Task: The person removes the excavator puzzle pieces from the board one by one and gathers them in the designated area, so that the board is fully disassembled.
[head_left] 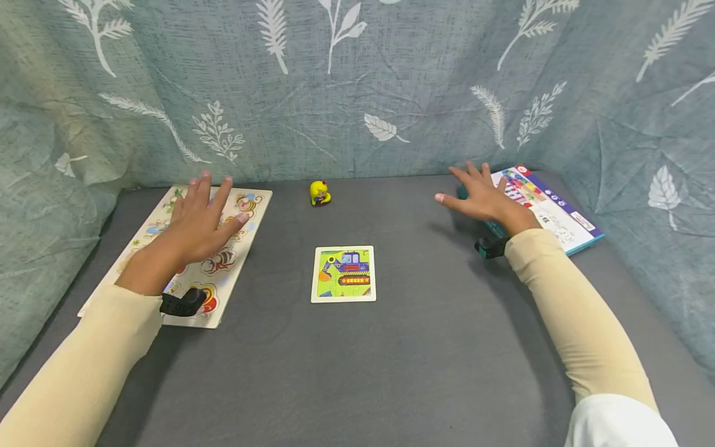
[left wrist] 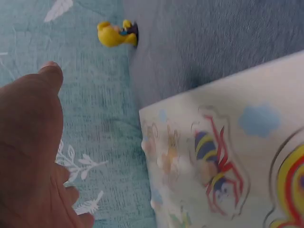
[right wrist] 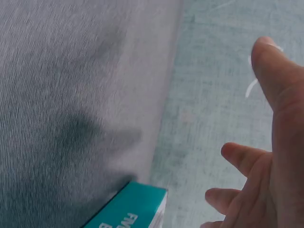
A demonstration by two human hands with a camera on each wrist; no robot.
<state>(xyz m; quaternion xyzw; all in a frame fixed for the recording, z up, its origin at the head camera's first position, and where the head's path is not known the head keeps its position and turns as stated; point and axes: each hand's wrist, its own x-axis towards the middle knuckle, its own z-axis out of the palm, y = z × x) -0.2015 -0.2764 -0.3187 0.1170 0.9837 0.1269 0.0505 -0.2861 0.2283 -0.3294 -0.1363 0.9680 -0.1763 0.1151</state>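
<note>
My left hand [head_left: 200, 226], fingers spread, hovers over a cream wooden peg puzzle board [head_left: 237, 273] printed with bees and other insects. In the left wrist view that hand [left wrist: 28, 142] is apart from the board [left wrist: 185, 102] and holds nothing. On the right, my other hand [head_left: 477, 195] is spread beside and partly above a box [head_left: 564, 217] with a colourful printed top. The right wrist view shows the right hand [right wrist: 256, 185] empty, with the teal side of the box [right wrist: 137, 204] below. Between the hands lies a small square jigsaw puzzle [head_left: 344, 274] picturing an excavator.
A small yellow-haired toy figurine [head_left: 320, 193] stands near the back of the grey table [head_left: 357, 372]. Behind the table hangs a blue-green curtain [head_left: 357, 93] with white leaf prints. Black bands [head_left: 183, 303] sit at the wrists.
</note>
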